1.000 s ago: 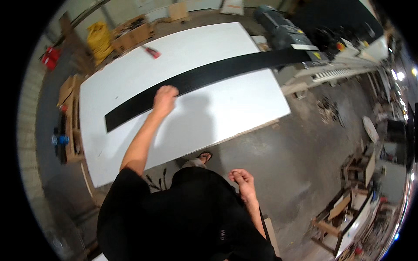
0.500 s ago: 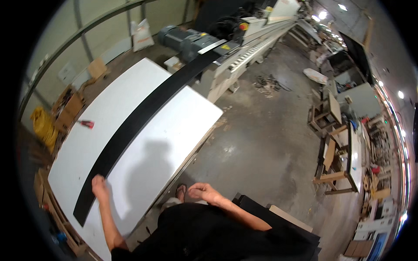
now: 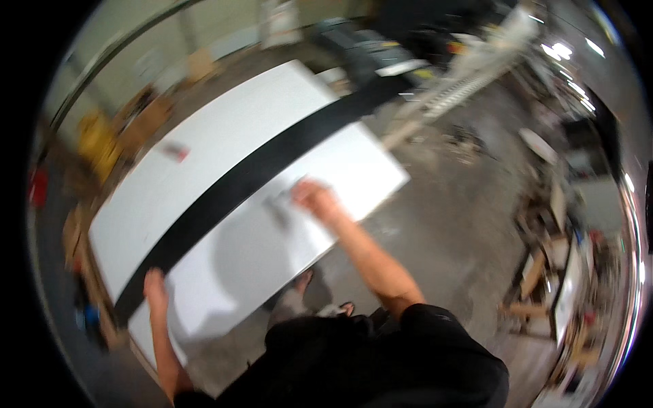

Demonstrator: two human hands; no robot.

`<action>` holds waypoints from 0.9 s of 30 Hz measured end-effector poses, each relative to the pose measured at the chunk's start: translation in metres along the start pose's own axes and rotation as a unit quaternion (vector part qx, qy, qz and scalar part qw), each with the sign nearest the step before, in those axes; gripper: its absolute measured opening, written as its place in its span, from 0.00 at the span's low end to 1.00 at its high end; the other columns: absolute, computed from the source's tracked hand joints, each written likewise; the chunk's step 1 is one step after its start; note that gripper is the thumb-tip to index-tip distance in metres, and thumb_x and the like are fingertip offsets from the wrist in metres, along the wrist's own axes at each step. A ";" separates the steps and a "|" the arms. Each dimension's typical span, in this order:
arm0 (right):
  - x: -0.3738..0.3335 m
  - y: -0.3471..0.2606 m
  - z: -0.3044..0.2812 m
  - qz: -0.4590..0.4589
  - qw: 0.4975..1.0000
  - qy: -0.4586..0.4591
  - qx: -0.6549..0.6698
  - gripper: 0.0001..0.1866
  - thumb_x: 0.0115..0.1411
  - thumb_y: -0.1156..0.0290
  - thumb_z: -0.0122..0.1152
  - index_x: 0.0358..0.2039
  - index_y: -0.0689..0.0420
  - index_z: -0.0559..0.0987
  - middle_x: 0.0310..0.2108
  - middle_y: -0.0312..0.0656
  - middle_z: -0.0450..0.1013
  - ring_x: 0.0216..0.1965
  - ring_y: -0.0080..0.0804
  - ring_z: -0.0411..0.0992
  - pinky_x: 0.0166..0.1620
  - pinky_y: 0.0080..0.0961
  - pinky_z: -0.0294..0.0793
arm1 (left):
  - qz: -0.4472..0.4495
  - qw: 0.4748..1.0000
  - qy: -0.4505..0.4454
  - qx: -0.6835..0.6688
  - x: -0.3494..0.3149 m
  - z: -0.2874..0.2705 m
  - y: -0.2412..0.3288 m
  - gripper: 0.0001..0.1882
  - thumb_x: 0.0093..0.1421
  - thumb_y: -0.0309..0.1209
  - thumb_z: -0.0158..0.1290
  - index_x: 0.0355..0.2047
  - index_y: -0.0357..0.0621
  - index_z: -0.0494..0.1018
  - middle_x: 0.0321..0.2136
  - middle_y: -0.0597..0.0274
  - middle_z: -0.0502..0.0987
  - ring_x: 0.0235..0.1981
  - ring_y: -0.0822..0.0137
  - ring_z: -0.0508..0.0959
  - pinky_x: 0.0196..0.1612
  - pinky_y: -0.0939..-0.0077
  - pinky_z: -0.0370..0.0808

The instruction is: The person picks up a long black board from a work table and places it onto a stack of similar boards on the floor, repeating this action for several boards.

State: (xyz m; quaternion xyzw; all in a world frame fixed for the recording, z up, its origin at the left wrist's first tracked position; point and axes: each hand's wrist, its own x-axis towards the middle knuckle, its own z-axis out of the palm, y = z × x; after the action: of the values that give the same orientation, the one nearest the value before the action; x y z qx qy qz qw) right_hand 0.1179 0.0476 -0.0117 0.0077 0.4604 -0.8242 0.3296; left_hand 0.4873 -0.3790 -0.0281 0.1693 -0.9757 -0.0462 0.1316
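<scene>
A long black board [image 3: 252,178] lies across a white tabletop [image 3: 258,95], its far end at the machine. My left hand [image 3: 156,289] is closed on the board's near edge, toward its left end. My right hand [image 3: 315,197] is above the white top, just right of the board and apart from it. Motion smears its fingers, so their pose does not show. Its shadow falls on the tabletop beside it.
A machine with a grey motor [image 3: 350,51] and a long pale rail [image 3: 469,85] stands at the far end. On the tabletop lies a blurred red-handled tool [image 3: 178,151]. A yellow sack [image 3: 98,146] and a cardboard box [image 3: 146,119] are at left; a wooden-legged table [image 3: 568,285] stands right.
My right hand has moved forward and up from near my body to over the white tabletop. My left hand stays at the board's edge. The whole view has shifted.
</scene>
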 end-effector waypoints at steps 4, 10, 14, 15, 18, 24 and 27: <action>0.023 -0.034 -0.014 0.060 0.984 -0.083 0.143 0.21 0.59 0.54 0.52 0.30 0.63 0.74 0.29 0.46 0.74 0.32 0.38 0.73 0.42 0.29 0.73 | -0.067 0.993 0.097 -0.003 -0.003 -0.034 0.039 0.22 0.48 0.22 0.51 0.47 0.41 0.70 0.44 0.48 0.72 0.48 0.50 0.68 0.54 0.59 0.62; 0.023 -0.061 -0.002 0.070 0.979 -0.004 0.193 0.15 0.58 0.58 0.56 0.36 0.57 0.76 0.37 0.47 0.74 0.42 0.40 0.72 0.50 0.46 0.70 | -0.231 0.947 0.215 -0.067 -0.035 -0.022 0.062 0.04 0.47 0.22 0.55 0.23 0.40 0.71 0.28 0.56 0.74 0.32 0.54 0.72 0.36 0.66 0.69; 0.033 -0.050 -0.022 0.101 0.974 0.103 0.173 0.15 0.58 0.66 0.57 0.43 0.62 0.73 0.45 0.48 0.72 0.46 0.42 0.71 0.50 0.42 0.71 | -0.474 0.816 0.234 -0.234 -0.071 -0.004 0.064 0.11 0.55 0.33 0.56 0.24 0.38 0.71 0.24 0.63 0.74 0.25 0.70 0.73 0.29 0.75 0.71; 0.031 -0.051 -0.030 0.098 0.978 0.066 0.173 0.15 0.57 0.69 0.57 0.44 0.63 0.73 0.45 0.48 0.72 0.47 0.42 0.71 0.49 0.39 0.72 | -0.502 0.763 0.266 -0.309 -0.069 -0.010 0.060 0.13 0.54 0.36 0.56 0.24 0.37 0.71 0.24 0.63 0.74 0.25 0.71 0.73 0.29 0.76 0.72; 0.035 -0.058 -0.010 0.111 0.982 0.004 0.154 0.15 0.57 0.69 0.57 0.44 0.60 0.73 0.45 0.47 0.72 0.42 0.40 0.72 0.41 0.34 0.75 | -0.536 0.626 0.331 -0.461 -0.042 -0.015 0.037 0.21 0.52 0.44 0.59 0.27 0.36 0.70 0.24 0.61 0.73 0.24 0.72 0.73 0.32 0.78 0.74; 0.018 -0.028 0.000 0.091 0.991 0.091 0.044 0.06 0.54 0.66 0.60 0.32 0.49 0.73 0.27 0.31 0.72 0.15 0.26 0.67 0.19 0.20 0.67 | -0.395 0.756 0.166 -0.495 -0.057 0.034 -0.023 0.20 0.55 0.30 0.55 0.48 0.38 0.69 0.43 0.57 0.74 0.37 0.68 0.75 0.39 0.80 0.74; -0.005 0.009 0.039 0.194 0.979 0.039 0.045 0.12 0.55 0.69 0.58 0.40 0.57 0.73 0.33 0.37 0.71 0.17 0.31 0.70 0.25 0.27 0.75 | -0.413 0.861 0.116 -0.274 -0.141 0.038 -0.108 0.21 0.59 0.31 0.48 0.52 0.36 0.65 0.49 0.54 0.71 0.48 0.61 0.73 0.49 0.75 0.71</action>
State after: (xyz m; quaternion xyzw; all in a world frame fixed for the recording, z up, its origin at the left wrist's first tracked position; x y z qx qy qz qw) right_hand 0.1375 0.0173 0.0056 0.1437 0.4249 -0.7638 0.4641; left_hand 0.6389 -0.4300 -0.1133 0.5178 -0.7424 -0.3415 0.2533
